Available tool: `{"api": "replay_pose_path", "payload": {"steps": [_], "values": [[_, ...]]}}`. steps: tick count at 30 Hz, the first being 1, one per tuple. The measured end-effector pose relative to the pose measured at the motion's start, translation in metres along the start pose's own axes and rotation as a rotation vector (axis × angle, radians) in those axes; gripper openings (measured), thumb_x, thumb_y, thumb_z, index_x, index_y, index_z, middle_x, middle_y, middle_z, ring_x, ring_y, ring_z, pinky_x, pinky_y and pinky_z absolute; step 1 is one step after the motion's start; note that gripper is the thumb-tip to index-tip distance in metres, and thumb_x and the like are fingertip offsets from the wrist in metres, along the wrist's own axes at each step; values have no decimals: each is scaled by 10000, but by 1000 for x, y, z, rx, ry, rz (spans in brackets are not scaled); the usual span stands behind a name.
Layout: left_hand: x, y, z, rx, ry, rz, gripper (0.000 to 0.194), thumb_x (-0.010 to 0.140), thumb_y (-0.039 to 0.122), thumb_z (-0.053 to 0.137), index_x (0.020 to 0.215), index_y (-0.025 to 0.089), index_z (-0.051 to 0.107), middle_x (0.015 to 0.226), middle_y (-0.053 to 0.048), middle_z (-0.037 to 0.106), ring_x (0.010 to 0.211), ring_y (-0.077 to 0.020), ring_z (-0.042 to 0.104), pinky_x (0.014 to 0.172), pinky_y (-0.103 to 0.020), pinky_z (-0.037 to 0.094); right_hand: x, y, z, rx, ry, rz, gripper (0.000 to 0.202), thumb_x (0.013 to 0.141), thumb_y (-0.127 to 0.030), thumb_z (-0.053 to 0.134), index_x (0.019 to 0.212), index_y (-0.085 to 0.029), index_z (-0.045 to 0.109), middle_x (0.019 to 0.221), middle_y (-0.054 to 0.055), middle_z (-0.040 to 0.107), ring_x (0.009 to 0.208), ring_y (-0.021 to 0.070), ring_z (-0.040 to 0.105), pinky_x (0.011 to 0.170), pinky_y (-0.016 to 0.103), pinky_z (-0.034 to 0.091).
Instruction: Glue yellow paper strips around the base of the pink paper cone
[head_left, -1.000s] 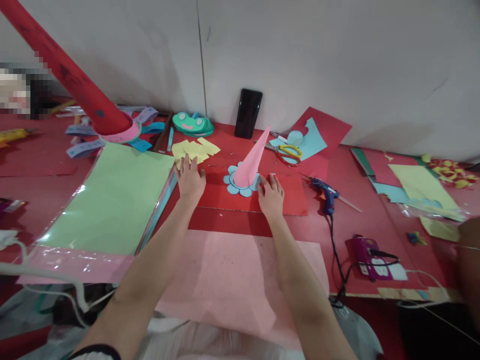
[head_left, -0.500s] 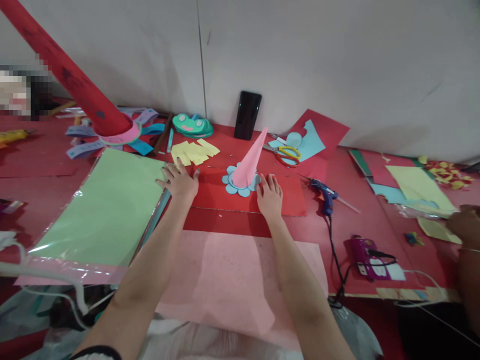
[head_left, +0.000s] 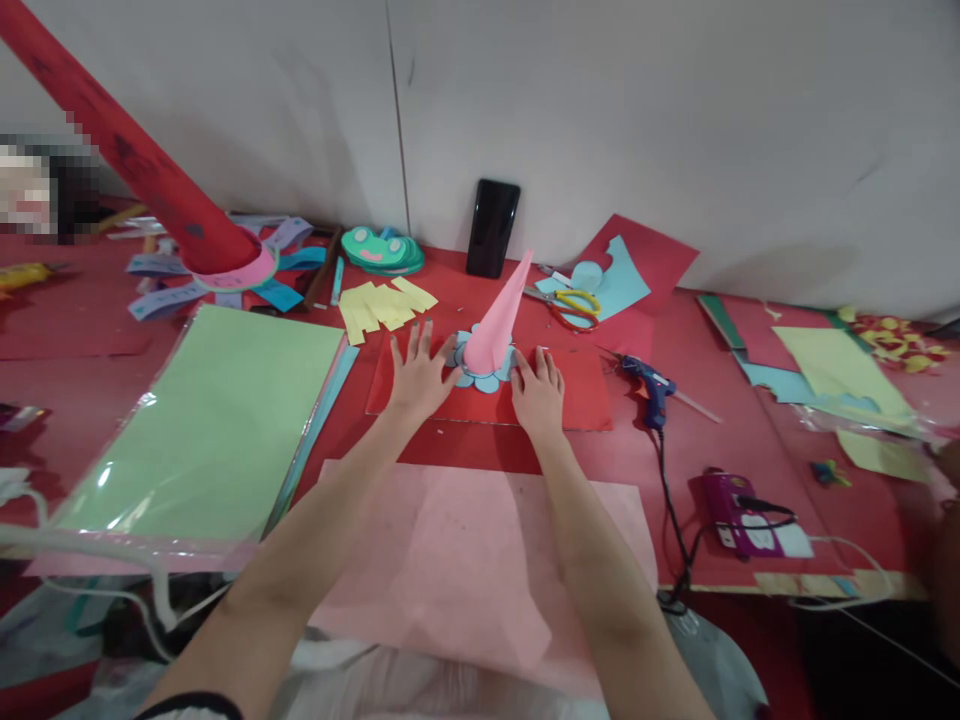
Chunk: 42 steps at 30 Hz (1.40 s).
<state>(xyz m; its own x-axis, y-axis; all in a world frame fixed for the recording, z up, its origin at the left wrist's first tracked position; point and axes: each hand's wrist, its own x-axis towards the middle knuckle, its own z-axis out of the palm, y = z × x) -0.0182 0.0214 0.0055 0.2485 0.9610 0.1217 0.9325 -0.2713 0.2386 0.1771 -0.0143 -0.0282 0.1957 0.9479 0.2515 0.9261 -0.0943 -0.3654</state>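
A pink paper cone [head_left: 496, 325] stands on a blue scalloped paper flower [head_left: 486, 382], its tip leaning to the right. Both sit on a red paper strip [head_left: 585, 390]. My left hand [head_left: 421, 375] lies on the strip with fingers spread, its thumb by the flower's left edge. On the other side, my right hand [head_left: 538, 392] rests with its fingers apart, the fingertips touching or close to the right petals. Neither hand holds anything.
Yellow paper pieces [head_left: 382, 305], a black phone [head_left: 493, 228] and scissors [head_left: 574, 305] lie behind. A glue gun [head_left: 651, 390] and purple box [head_left: 739, 515] are on the right. Green sheets [head_left: 210, 420] lie left, near a red cone [head_left: 202, 235]. Another person's arm shows far right.
My left hand has moved right, from the green sheets' corner to the flower's left side. The sheets have shifted slightly. The other person's hand at far right has drawn back.
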Motion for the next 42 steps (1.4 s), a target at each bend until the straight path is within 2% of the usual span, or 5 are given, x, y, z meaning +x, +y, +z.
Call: {"api": "replay_pose_path", "payload": {"steps": [13, 21, 30, 34, 42], "values": [[2, -4, 1, -6, 24, -73, 457, 924, 307, 491, 1377, 258, 522, 1584, -147, 281, 1479, -356, 189, 1131, -708, 100, -12, -20, -11, 1, -43, -5, 424, 948, -305, 439, 1328, -176, 575, 1531, 162, 386, 1439, 326, 303, 1126, 586, 270], [5, -10, 0, -76, 49, -129, 458, 915, 224, 403, 1355, 225, 529, 1558, -132, 347, 1464, -307, 258, 1167, -655, 91, -25, -36, -13, 11, -80, -118, 386, 930, -224, 421, 1252, -111, 600, 1392, 181, 554, 1304, 287, 506, 1133, 543, 289], [-4, 16, 2, -256, -45, 98, 746, 900, 401, 473, 1501, 47, 209, 1563, -186, 314, 1464, -263, 262, 1215, -515, 46, -24, -42, -27, 30, -98, -102, 368, 895, -141, 421, 1176, -133, 658, 1210, 146, 690, 1206, 254, 601, 1137, 518, 309], [-4, 15, 9, -289, 25, 51, 856, 842, 481, 575, 1502, 77, 209, 1581, -194, 266, 1477, -289, 217, 1211, -486, 117, -32, -54, -30, 40, -91, -154, 361, 857, -108, 434, 1106, -143, 693, 1040, 135, 748, 1119, 229, 651, 1151, 490, 305], [5, 4, 11, -361, 103, -114, 914, 772, 403, 661, 1518, 148, 199, 1444, -170, 483, 1365, -331, 415, 1162, -502, 247, -44, -70, -23, 141, -122, -280, 334, 823, -102, 452, 983, -223, 720, 958, 49, 764, 1053, 193, 664, 1145, 450, 344]]}}
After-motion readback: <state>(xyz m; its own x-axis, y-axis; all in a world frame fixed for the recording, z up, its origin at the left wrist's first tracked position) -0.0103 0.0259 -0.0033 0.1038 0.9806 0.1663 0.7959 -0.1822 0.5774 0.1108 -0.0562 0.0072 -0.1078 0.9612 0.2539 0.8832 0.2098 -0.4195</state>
